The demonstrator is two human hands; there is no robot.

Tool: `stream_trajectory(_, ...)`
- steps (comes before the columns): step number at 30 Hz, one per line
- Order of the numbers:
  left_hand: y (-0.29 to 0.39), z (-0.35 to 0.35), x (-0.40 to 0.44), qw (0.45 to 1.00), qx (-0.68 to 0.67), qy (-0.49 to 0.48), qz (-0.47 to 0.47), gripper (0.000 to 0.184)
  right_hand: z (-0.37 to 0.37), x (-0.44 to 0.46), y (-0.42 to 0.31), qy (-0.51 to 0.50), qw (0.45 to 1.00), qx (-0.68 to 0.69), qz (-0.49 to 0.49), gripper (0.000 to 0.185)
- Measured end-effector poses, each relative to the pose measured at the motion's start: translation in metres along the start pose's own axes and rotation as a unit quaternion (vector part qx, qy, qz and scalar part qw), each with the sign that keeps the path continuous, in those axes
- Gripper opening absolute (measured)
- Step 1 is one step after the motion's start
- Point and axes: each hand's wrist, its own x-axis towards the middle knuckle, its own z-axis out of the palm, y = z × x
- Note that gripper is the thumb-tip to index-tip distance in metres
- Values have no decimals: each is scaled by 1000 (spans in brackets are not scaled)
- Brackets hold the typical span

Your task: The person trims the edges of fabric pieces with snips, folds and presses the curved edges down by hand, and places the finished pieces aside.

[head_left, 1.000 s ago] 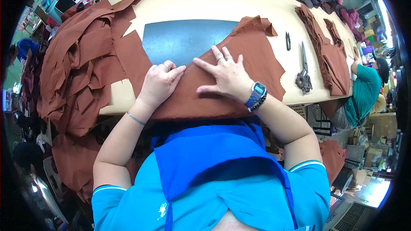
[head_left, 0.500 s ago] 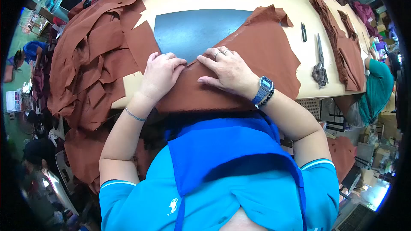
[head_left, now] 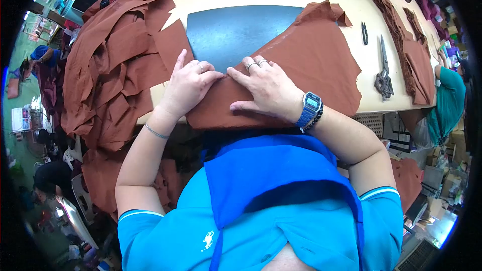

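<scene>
The left hand [head_left: 187, 84] pinches the slanting edge of a russet fabric panel [head_left: 316, 52] lying beneath both hands, while the right hand [head_left: 273, 89], palm down and fingers spread, rests just beside it, holding nothing. Working this edge neatly likely calls for light, even pressure from the right fingertips close to the pinch, so the cloth stays flat without puckering. The panel looks matt and supple, crumpled at its far end, against the smooth, faintly shiny dark sheet [head_left: 236, 30] beyond the hands and the limp, angular russet scraps [head_left: 118, 55] heaped to their left.
</scene>
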Motion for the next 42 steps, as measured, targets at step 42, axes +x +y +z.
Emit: stream_trajectory(42,21,-17,-72,957,75,57,-275,67,-19,-12,56,-6,993,109,-43,79)
